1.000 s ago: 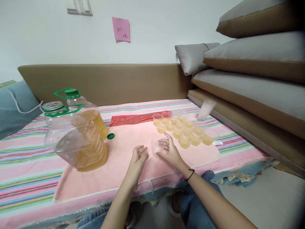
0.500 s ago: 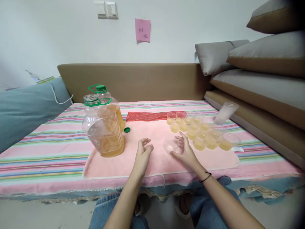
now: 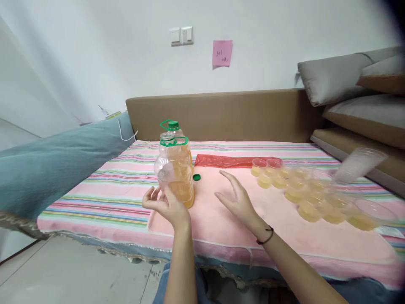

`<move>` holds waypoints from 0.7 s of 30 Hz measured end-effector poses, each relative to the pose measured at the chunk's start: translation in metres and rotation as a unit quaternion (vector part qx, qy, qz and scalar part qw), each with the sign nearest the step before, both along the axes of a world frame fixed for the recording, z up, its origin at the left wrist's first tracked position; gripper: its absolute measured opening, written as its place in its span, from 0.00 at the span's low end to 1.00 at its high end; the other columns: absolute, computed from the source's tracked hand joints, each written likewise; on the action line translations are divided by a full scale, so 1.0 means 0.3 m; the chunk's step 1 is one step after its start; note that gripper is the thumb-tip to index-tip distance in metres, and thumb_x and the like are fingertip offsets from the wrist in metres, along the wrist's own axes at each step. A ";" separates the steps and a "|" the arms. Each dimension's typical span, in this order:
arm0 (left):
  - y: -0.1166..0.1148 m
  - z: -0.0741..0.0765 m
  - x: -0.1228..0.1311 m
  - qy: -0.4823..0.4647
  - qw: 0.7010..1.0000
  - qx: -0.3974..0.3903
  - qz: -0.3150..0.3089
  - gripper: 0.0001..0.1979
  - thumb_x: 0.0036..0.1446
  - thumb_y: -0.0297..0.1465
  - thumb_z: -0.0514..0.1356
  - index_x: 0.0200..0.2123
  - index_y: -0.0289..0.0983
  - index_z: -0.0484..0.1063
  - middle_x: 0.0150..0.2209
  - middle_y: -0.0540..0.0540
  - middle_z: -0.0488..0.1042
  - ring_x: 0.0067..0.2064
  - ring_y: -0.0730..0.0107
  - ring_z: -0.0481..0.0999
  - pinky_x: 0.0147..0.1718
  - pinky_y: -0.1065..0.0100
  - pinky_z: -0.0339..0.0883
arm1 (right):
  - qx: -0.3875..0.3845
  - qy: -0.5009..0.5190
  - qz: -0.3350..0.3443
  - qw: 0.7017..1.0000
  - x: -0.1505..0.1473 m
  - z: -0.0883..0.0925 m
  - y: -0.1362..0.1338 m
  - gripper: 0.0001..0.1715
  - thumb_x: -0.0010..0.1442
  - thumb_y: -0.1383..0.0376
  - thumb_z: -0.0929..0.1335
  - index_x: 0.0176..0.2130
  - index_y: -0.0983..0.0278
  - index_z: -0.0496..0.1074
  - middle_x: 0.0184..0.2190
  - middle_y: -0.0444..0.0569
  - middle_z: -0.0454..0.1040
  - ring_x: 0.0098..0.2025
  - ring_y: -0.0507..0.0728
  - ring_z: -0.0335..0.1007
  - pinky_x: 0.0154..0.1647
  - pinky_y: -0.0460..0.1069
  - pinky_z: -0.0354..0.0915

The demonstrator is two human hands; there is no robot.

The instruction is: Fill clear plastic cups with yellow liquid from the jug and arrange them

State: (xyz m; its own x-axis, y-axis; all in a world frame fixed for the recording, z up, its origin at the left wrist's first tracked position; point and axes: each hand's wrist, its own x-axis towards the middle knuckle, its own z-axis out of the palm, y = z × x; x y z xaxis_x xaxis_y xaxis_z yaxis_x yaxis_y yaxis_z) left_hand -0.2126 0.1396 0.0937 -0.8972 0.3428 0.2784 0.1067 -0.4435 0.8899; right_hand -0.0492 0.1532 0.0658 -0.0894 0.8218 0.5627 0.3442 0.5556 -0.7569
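Note:
The open jug (image 3: pixel 177 173) of yellow liquid, with a green ring handle and no cap, stands upright. My left hand (image 3: pixel 169 207) is at its near left side, fingers bent and apart; whether they touch it I cannot tell. Behind it is a second jug (image 3: pixel 174 124), mostly hidden, with its green cap on. To the right of the open jug my right hand (image 3: pixel 238 202) is open and holds nothing, thumb and fingers spread above the pink cloth (image 3: pixel 209 219). A loose green cap (image 3: pixel 196 177) lies between jug and right hand.
Several clear cups of yellow liquid (image 3: pixel 295 190) stand close together on the right. Beyond them leans a stack of clear cups (image 3: pixel 359 164). A red plastic bag (image 3: pixel 228 161) lies flat at the back. Grey cushions (image 3: pixel 363 105) are piled at right.
My right hand has come away from the clear cup it was around and moved left. My left hand has gone left to the open jug. The view has turned left.

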 end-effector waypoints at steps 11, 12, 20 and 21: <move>-0.006 -0.029 -0.160 -0.151 0.970 -0.100 -0.163 0.17 0.60 0.41 0.54 0.50 0.41 0.63 0.57 0.42 0.66 0.61 0.62 0.64 0.63 0.55 0.53 | -0.112 0.168 0.244 0.948 -0.347 -0.082 0.254 0.53 0.40 0.53 0.79 0.60 0.55 0.58 0.64 0.53 0.60 0.66 0.64 0.54 0.67 0.62 0.50; -0.015 -0.030 -0.170 -0.153 0.966 -0.101 -0.183 0.18 0.61 0.41 0.53 0.51 0.41 0.64 0.58 0.43 0.66 0.62 0.62 0.64 0.64 0.56 0.51 | -0.114 0.176 0.250 0.945 -0.361 -0.086 0.263 0.54 0.38 0.53 0.79 0.60 0.55 0.58 0.63 0.53 0.61 0.66 0.64 0.54 0.66 0.63 0.50; -0.027 -0.065 -0.213 -0.120 0.961 -0.142 -0.203 0.27 0.61 0.49 0.51 0.58 0.41 0.62 0.59 0.42 0.68 0.65 0.61 0.61 0.65 0.56 0.50 | -0.081 0.217 0.225 0.946 -0.430 -0.110 0.264 0.50 0.37 0.54 0.80 0.56 0.57 0.62 0.53 0.52 0.68 0.59 0.66 0.62 0.62 0.64 0.56; -0.028 -0.064 -0.214 -0.118 0.962 -0.142 -0.203 0.27 0.61 0.49 0.51 0.58 0.41 0.63 0.59 0.42 0.68 0.65 0.60 0.61 0.65 0.56 0.50 | -0.078 0.226 0.218 0.946 -0.434 -0.109 0.258 0.47 0.39 0.55 0.79 0.55 0.57 0.62 0.52 0.52 0.69 0.59 0.66 0.63 0.62 0.65 0.56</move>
State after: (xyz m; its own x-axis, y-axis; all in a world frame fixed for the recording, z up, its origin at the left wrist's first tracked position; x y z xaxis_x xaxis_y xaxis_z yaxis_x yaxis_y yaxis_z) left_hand -0.2766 0.1312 0.0744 -0.6995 0.7110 -0.0724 -0.2433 -0.1417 0.9595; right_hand -0.1795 0.2305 0.0330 -0.2187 0.8388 0.4986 -0.2709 0.4387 -0.8568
